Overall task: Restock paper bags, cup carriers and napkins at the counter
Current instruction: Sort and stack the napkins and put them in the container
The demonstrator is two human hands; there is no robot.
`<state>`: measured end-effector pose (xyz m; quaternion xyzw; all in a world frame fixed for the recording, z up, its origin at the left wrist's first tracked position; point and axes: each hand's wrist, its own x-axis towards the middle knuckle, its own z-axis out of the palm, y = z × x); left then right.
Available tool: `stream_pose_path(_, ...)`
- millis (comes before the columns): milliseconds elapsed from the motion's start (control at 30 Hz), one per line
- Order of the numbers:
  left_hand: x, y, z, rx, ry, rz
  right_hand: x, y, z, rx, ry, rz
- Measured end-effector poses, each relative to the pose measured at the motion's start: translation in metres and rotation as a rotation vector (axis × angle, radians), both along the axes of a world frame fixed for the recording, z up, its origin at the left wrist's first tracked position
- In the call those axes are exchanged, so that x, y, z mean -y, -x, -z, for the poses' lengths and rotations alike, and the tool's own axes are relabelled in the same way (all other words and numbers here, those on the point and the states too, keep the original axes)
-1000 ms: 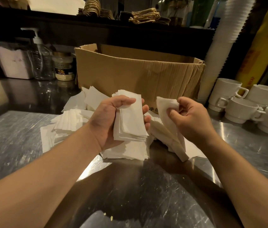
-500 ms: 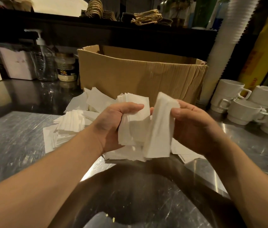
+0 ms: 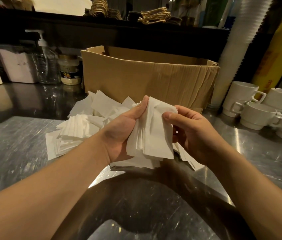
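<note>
napkin stack (image 3: 151, 134) gripped by left hand (image 3: 119, 132) and right hand (image 3: 191, 134), above loose napkins (image 3: 78, 129) on counter (image 3: 15, 146)

A stack of napkins (image 3: 151, 134) is held between the left hand (image 3: 119, 134) and the right hand (image 3: 188, 132) above the counter (image 3: 15, 135). Loose napkins (image 3: 78, 129) are spread at 10 o'clock from it. A cardboard box (image 3: 147, 78) is set behind, at 12 o'clock; cups (image 3: 258, 111) at 2 o'clock; a pump bottle (image 3: 46, 63) at 11 o'clock.
</note>
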<state>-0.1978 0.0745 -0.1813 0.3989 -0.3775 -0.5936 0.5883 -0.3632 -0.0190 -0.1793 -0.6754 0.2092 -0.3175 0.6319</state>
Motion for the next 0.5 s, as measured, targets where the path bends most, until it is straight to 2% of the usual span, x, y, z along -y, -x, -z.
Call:
stream_pose_path(133,0.0,0.001,0.001,0.048,-0.008,0.026,-0.001,-0.002,0.002,-0.001,0.023,0.018)
stream_pose_path(233,-0.002,0.002,0.002,0.003,-0.03,0.099,-0.004,-0.005,0.006,-0.022,0.137,0.097)
stream_pose_path(367,-0.003,0.001,0.0,-0.059,-0.05,0.072,-0.006,-0.006,0.012,-0.078,0.409,0.224)
stream_pose_path(500,-0.003,0.001,0.001,-0.115,-0.068,0.087,-0.005,0.004,0.012,-0.056,0.793,0.09)
